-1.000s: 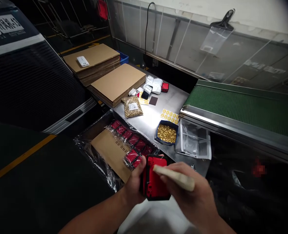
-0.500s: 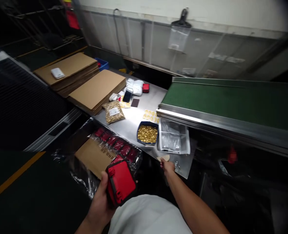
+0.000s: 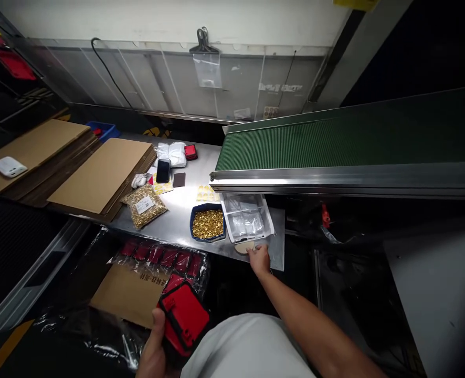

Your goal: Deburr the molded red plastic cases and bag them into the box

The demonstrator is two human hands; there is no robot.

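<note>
My left hand [image 3: 154, 349] grips a red case with black edging [image 3: 187, 317], held low in front of my body. Its fingers are mostly hidden behind the case; the thumb shows at the left side. Over the front edge of the metal table [image 3: 177, 231], my right hand [image 3: 260, 260] has its thumb and fingers at the right edge of a thin, beige round disc [image 3: 243, 248]. The disc is level with the tabletop, just in front of a white tray [image 3: 271, 223] of clear plastic bags. A dark blue bin [image 3: 193, 231] of small gold pieces [image 3: 208, 224] stands left of the tray.
A green conveyor belt [image 3: 287, 144] rises to the right. Cardboard stacks [image 3: 102, 168], a bag of gold pieces [image 3: 146, 206] and a phone [image 3: 163, 171] lie on the left. Below, a plastic-lined box holds wrapped red cases [image 3: 156, 255] and a cardboard sheet [image 3: 126, 294].
The view has swung right. My right hand has brought the beige disc from the table's front edge up against the tray's front. The red case stays in my left hand.
</note>
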